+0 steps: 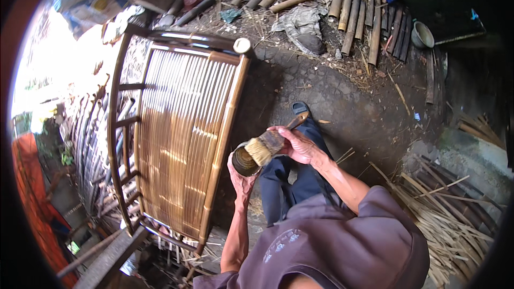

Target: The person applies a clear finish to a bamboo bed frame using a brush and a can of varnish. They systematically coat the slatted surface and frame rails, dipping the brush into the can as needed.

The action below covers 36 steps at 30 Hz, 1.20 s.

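- The left hand (pixel 242 182) cups a small round tin can (pixel 245 161) from below and behind, fingers closed around its wall, so the open mouth tilts up toward the brush and the dark liquid inside stays level enough not to spill.
- The right hand (pixel 300 145) is closed around the wooden handle of a wide flat paintbrush (pixel 270 145), the handle end sticking out past the thumb toward the ground; the pale bristles (pixel 259 152) rest on the can's rim, a position suited to loading or wiping them (which of the two cannot be told).
- Can and brush are held together in front of the person's torso, just above the dark-trousered knees (pixel 289 182), close to the work so the brush travels only a short way.
- Just to the person's left stands a bamboo bench (pixel 182 139), tipped so its slatted panel faces the person; the slats look glossy amber, likely already coated in part.
- The bench's thick bamboo frame rail (pixel 224 144) lies nearest the can, near it but not touching.
- A sandalled foot (pixel 300 108) is planted on the bare dirt ground (pixel 348 112) beside the bench.
- Cut bamboo poles (pixel 353 5) lie in a row at the far side, a pile of thin bamboo strips (pixel 444 208) on the right, well apart from the hands.
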Tool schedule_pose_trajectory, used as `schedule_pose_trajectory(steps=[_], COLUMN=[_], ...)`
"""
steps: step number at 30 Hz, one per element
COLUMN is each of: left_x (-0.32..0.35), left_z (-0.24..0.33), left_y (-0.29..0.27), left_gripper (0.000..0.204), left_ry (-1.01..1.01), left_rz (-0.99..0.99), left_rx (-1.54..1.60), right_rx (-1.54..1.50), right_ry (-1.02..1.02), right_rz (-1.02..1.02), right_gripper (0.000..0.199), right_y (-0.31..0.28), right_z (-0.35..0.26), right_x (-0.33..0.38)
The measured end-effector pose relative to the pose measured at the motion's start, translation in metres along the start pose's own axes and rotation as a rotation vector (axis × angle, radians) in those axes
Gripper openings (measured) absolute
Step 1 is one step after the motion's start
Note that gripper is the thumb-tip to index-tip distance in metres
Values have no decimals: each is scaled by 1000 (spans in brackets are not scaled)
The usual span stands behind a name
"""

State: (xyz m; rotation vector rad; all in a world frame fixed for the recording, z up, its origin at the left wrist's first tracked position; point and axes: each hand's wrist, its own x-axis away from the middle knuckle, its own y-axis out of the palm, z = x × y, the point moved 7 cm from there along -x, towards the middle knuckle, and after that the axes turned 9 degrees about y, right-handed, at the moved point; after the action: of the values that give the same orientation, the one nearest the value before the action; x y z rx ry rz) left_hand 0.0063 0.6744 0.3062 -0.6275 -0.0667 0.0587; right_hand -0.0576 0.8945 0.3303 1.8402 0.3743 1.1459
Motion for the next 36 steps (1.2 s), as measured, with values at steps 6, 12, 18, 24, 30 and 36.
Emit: schedule_pose_trajectory(steps=[6,12,18,24,30,36], left_x=[-83,-164,-226,-232,-211,-206], left_z=[-16,-94,-167,-220,-228,-261], left_y=[136,307,480,611,718,728], left_gripper=[96,106,100,114,116,121], left_ry=[-23,158,333,573,589,627], left_rz=[-250,-541,-694,-796,-835,-767], left_rx=[12,5,65,184,313,351], right_rx=[-173,-350,-504,-519,-517,-299], right_ry=[-322,-677,-937,-1094,-1228,-1119], right_rz=[186,443,572,701,739,681], right_gripper=[38,32,41,40,48,46], right_y=[-152,-326,-475,-575,-626,-584], right_z=[-97,-132,-132,-138,-155,-161], right_x=[-1,-12,-38,-77,-90,-139])
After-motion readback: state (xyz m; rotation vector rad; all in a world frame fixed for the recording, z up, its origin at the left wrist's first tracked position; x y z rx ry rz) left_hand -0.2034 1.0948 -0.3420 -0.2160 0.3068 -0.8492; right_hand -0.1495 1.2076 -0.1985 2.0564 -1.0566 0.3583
